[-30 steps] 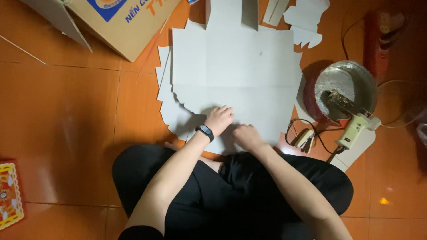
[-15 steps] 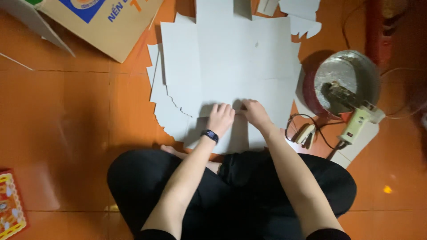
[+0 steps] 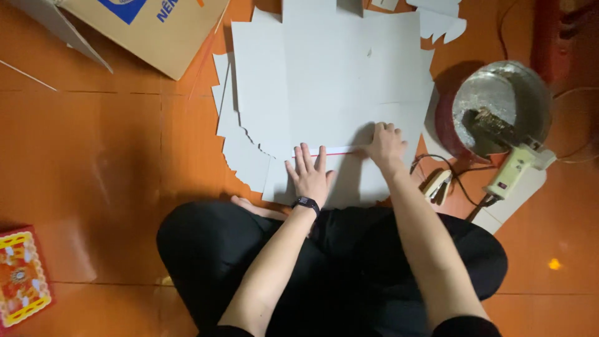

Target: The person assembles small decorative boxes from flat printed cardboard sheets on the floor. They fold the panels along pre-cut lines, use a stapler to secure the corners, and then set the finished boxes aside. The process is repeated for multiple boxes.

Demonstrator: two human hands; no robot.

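Note:
A stack of large grey-white cardboard sheets [image 3: 349, 81] lies on the orange floor in front of my crossed legs. My left hand [image 3: 311, 175], with a dark watch on the wrist, presses flat on the near edge of the top sheet, fingers spread. My right hand [image 3: 385, 145] rests on the same edge further right, fingers bent onto the card. A thin red and white strip [image 3: 324, 151] runs along that edge between the two hands. Neither hand grips anything.
A glue gun [image 3: 515, 171] rests against a foil-lined round dish [image 3: 499, 109] at the right, its cord trailing past a stapler [image 3: 437, 186]. A brown cardboard box [image 3: 156, 28] sits at top left. A red and yellow patterned box [image 3: 22, 274] lies at the lower left.
Both hands have moved forward and apart along the sheet's near edge, the right hand sliding further right. The red and white strip now shows between them.

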